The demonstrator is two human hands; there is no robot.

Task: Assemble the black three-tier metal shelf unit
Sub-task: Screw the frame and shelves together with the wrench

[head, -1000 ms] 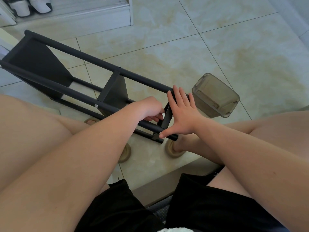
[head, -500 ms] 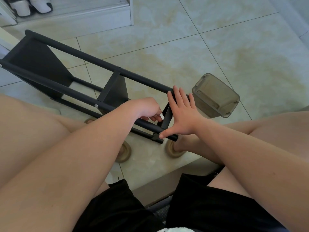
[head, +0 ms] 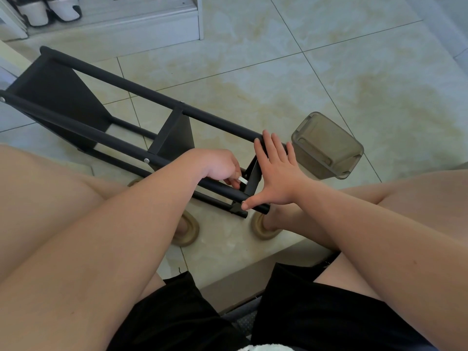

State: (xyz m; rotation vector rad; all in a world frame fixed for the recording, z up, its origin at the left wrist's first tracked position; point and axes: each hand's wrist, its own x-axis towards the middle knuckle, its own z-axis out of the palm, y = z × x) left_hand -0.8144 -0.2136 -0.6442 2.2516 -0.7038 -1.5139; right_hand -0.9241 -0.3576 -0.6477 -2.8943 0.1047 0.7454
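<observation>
The black metal shelf unit [head: 106, 136] lies on its side on the tiled floor, poles running from far left toward me. Two shelf plates sit between the poles; a third black plate [head: 253, 177] is at the near end. My right hand [head: 277, 173] lies flat and spread against that near plate, thumb tip on a screw at the pole's end. My left hand [head: 220, 167] is curled between the poles just left of the plate, pinching a small silvery tool [head: 243, 179]. What the tool's tip touches is hidden.
A translucent grey plastic box [head: 326, 145] lies on the floor right of the shelf's near end. My bare legs frame the view, feet in tan slippers [head: 263, 228] below the shelf. A white shoe rack [head: 114, 24] with shoes stands at the back left.
My left hand has shifted slightly up and left between the poles, so the silvery tool now shows in its fingers. The right hand and shelf unit stay put.
</observation>
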